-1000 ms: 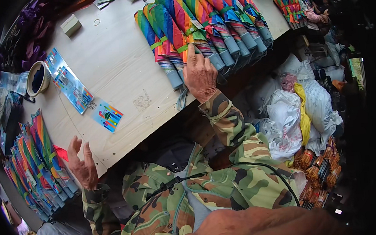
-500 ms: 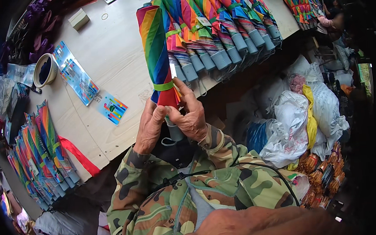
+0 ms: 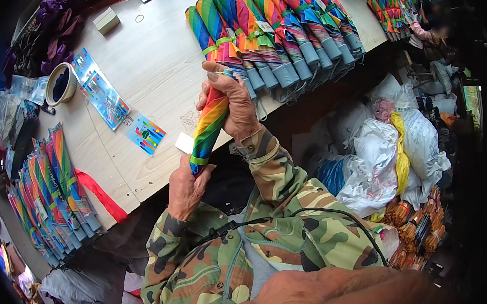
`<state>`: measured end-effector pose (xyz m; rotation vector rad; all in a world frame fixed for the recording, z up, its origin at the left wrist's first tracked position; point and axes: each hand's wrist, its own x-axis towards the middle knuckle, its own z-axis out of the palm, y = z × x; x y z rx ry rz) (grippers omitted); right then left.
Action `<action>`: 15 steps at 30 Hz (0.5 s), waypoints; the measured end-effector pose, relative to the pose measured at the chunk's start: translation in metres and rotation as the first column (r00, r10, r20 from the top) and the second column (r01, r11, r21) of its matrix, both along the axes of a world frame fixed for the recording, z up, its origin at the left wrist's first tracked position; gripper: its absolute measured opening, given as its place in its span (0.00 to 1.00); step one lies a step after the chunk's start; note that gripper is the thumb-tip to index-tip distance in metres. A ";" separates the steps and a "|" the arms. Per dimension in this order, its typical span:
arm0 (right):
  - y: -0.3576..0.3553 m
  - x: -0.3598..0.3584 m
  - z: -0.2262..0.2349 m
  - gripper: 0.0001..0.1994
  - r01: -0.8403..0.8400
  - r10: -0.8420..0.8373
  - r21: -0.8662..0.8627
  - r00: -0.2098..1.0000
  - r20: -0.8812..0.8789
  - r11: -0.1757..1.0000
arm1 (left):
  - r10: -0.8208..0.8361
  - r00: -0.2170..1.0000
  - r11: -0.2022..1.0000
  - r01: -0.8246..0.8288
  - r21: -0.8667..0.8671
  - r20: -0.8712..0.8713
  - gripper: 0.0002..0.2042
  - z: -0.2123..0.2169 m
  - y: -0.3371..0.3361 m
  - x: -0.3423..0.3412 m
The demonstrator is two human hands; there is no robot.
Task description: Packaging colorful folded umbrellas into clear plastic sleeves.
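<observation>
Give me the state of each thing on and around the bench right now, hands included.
Left hand: closed around the lower end of the held umbrella.
Right hand: wrapped around its upper part.
Held umbrella: folded, rainbow, tilted, lifted off the table.
Row of umbrellas: folded, strapped, lying side by side.
Umbrellas at left edge: folded, lined up.
Tape roll: lying flat.
Cards: lying flat on the table.
White bags: stuffed, piled.

**Cards and packets on the counter**

A long blue blister pack (image 3: pixel 101 91) lay slantwise on the counter (image 3: pixel 156 61). Just below it sat a small square blue card (image 3: pixel 146 134) with coloured stripes, and beside that a plain white tag (image 3: pixel 184 143). A small pale box (image 3: pixel 106 20) stood near the far edge.
</observation>
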<state>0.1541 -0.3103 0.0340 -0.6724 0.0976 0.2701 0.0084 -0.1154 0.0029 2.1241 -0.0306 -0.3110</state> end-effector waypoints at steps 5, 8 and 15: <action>-0.008 0.003 0.000 0.25 -0.121 0.088 0.371 0.990 0.106 0.921 | -0.344 0.774 0.496 -0.330 -0.803 -0.531 0.28 0.023 0.020 0.007; 0.002 0.003 0.003 0.26 -0.097 0.068 0.337 0.993 0.097 0.936 | -0.381 0.712 0.678 -0.218 -0.702 -0.590 0.26 0.020 0.013 0.006; 0.044 -0.007 0.009 0.23 0.143 -0.169 -0.334 0.984 -0.050 0.932 | 0.091 0.992 0.949 -0.112 0.295 0.085 0.21 -0.012 -0.018 -0.012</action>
